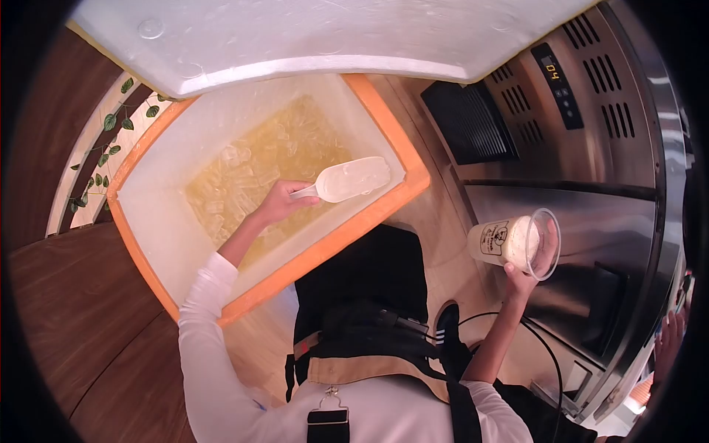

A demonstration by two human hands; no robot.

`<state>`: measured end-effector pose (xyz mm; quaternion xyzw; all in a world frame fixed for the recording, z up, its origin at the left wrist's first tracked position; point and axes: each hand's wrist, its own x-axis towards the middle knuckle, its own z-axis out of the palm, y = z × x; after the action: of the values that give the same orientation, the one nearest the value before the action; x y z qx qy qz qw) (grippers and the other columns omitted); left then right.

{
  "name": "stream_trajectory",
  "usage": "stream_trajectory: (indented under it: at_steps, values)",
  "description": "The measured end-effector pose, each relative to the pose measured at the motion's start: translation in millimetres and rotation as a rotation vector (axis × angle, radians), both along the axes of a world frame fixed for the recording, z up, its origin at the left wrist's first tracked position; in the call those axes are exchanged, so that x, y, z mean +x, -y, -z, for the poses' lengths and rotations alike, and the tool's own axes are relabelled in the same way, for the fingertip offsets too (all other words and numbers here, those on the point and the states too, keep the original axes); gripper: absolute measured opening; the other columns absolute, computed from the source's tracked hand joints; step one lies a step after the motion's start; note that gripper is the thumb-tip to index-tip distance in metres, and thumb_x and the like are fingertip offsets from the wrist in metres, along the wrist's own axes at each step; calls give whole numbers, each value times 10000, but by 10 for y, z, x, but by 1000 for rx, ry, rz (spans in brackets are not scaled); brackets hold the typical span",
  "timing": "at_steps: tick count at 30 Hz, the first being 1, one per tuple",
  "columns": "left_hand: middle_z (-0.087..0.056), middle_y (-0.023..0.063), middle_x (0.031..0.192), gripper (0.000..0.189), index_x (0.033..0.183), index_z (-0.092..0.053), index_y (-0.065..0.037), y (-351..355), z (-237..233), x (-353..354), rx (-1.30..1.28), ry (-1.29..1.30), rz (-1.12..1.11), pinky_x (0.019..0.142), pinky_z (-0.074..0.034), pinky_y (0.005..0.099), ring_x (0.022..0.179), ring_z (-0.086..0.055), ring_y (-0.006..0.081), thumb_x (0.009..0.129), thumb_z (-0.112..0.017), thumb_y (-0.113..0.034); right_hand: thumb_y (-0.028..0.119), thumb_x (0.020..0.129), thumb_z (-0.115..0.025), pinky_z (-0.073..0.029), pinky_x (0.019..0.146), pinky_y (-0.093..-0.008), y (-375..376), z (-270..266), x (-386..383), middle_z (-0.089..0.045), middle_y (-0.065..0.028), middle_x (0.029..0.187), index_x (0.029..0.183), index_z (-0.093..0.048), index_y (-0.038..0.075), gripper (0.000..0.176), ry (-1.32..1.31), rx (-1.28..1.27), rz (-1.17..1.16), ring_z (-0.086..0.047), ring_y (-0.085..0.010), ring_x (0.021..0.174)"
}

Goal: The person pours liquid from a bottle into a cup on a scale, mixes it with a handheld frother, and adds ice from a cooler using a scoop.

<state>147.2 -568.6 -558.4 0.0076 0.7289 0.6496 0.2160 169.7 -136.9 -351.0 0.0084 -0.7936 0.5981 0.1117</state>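
Note:
My left hand (284,203) grips the handle of a white ice scoop (353,179), which carries some clear ice and hangs over the right part of an open ice chest with an orange rim (402,193). Below the scoop, ice cubes (240,173) cover part of the yellowish chest bottom. Off to the right, my right hand (519,280) is closed around a clear plastic cup (490,242) with a dark printed logo. A pale, creamy filling shows inside the cup, which looks tilted in this view.
The chest's white lid (310,37) is raised at the top. A steel appliance (554,214) with vents and a lit display (552,72) stands at right. A black cable (555,354) loops low right. Another person's hand (668,340) shows at the far right edge.

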Motion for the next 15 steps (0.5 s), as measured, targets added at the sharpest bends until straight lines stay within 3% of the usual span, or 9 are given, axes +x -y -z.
stream_trajectory:
  at_steps: [7, 15]
  values:
    - [-600, -56, 796, 320, 1127, -682, -22, -84, -278, 108, -100, 33, -125, 592, -418, 235, 682, -495, 37, 885, -697, -231, 353, 575, -878, -434, 980, -387, -154, -6, 166, -495, -164, 1275, 1434, -272, -5, 1110, -36, 1, -21, -539, -291, 1155]
    - [-610, -12, 713, 312, 1032, -711, -24, -210, -583, -83, -462, -28, -212, 601, -436, 268, 659, -509, 53, 872, -700, -291, 337, 558, -891, -429, 989, -378, -256, -102, 380, -516, -152, 1264, 1419, -308, -7, 1095, -82, -12, -7, -541, -270, 1156]
